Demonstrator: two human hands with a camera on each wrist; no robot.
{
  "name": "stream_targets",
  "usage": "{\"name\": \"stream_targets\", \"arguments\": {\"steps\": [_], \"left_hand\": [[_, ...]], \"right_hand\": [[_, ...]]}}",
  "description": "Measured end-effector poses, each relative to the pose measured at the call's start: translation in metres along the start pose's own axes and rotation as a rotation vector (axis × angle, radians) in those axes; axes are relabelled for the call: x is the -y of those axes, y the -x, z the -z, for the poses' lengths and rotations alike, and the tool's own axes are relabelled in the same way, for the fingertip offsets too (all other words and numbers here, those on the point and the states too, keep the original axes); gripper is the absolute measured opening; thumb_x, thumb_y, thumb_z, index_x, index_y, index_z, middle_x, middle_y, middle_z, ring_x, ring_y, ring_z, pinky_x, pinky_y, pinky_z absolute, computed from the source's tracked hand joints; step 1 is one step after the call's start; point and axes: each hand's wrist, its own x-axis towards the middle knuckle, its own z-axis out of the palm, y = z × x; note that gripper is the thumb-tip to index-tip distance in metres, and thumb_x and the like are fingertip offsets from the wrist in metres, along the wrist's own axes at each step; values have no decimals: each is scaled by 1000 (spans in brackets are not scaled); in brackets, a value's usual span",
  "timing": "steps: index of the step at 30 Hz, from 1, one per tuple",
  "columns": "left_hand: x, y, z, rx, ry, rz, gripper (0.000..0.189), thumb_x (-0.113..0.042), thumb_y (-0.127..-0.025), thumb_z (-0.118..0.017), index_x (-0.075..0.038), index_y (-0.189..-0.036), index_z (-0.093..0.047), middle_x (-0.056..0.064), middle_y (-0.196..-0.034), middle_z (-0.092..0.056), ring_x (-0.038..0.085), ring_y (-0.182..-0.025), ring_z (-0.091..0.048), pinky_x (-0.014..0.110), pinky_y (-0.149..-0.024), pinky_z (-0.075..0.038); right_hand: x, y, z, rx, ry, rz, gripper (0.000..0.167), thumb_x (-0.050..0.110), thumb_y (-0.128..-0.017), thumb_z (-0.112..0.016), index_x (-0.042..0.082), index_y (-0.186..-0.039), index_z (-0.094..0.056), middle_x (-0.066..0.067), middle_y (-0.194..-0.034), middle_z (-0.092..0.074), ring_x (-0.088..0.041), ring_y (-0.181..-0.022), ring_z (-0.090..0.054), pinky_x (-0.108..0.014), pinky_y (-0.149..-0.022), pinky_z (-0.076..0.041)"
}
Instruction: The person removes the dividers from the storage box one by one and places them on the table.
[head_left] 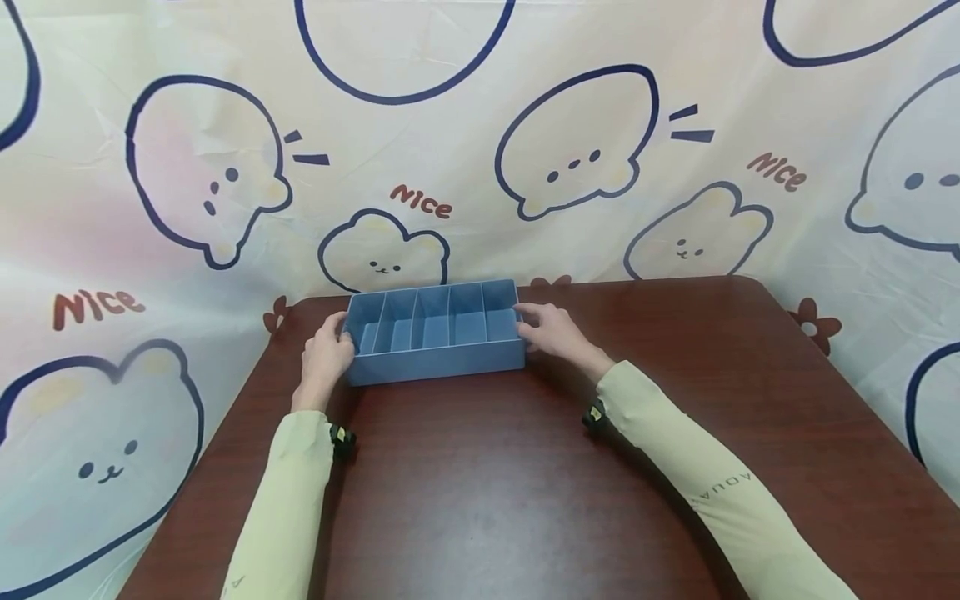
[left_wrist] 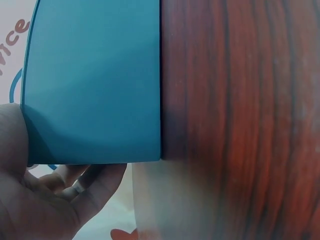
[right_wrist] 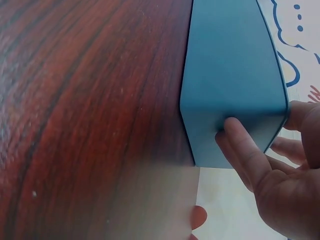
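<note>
A long blue divided box (head_left: 442,362) sits at the far side of the table, its several compartments facing up and showing bare floors. At its left end, my left hand (head_left: 327,354) holds the end wall, thumb by the rim and fingers against the outside. The left wrist view shows that hand (left_wrist: 55,200) at the corner of the blue wall (left_wrist: 95,80). My right hand (head_left: 555,333) grips the other end, with fingertips at the rim. In the right wrist view, fingers (right_wrist: 245,150) press the box's end face (right_wrist: 215,145) while another digit reaches the upper edge.
The dark brown wooden table (head_left: 465,492) stretches toward me and to both sides. Behind and beside it hangs a pale cloth (head_left: 457,150) printed with cartoon bears and the word "Nice". The box's back stands near the table's far edge.
</note>
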Motion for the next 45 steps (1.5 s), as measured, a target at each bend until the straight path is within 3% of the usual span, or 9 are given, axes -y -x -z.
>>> {"name": "stream_targets", "arguments": {"steps": [13,26,39,45], "left_hand": [[-2,0,-8,-4,62,-1,50,-23,-104,-35,-20,-153,-33,21,-144,-51,43,-124,-52,61,-101,-39],[-4,-2,-14,0,120,8,49,-23,-104,-36,-25,-153,-34,17,-149,-47,40,-131,-47,61,-105,-35],[-9,-3,-18,13,130,-3,49,-23,-104,-35,-27,-152,-36,16,-151,-45,41,-131,-47,62,-104,-35],[-11,-2,-19,4,142,-9,48,-24,-103,-37,-27,-151,-38,18,-145,-51,39,-126,-51,62,-103,-37]], "right_hand": [[-2,1,6,-20,5,-2,53,22,-92,-56,13,-144,-50,-16,-137,-59,-19,-75,-73,-37,-70,-60],[-6,3,11,-6,-1,-24,55,20,-91,-55,13,-145,-48,-15,-138,-58,-22,-83,-73,-36,-70,-60],[-9,6,18,-6,0,-24,54,22,-93,-54,14,-146,-47,-17,-144,-52,-24,-83,-74,-40,-74,-59],[-10,5,20,-4,-10,-36,54,20,-92,-54,14,-146,-47,-18,-143,-53,-23,-83,-74,-38,-73,-60]]}}
